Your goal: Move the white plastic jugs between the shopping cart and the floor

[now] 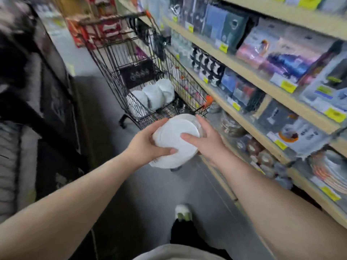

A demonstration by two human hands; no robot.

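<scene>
Left hand (150,145): fingers wrapped round the left side of a white plastic jug (176,141), thumb pressed on its flat round base. Right hand (204,141): clasps the right side, thumb laid across the base, fingers extended along the wall. Both hands hold the jug in the air above the grey floor (150,194), base towards the camera, just short of the shopping cart's near end.

Shopping cart (105,59): black wire, orange corner bumper (208,100). Three more white jugs (154,96) lie side by side in the basket, touching.

Right of the cart, close alongside: wooden shelving (244,70) with packaged goods and yellow price tags. Left: a dark, blurred display (47,91). Below the arms: one shoe (183,212) on the floor.
</scene>
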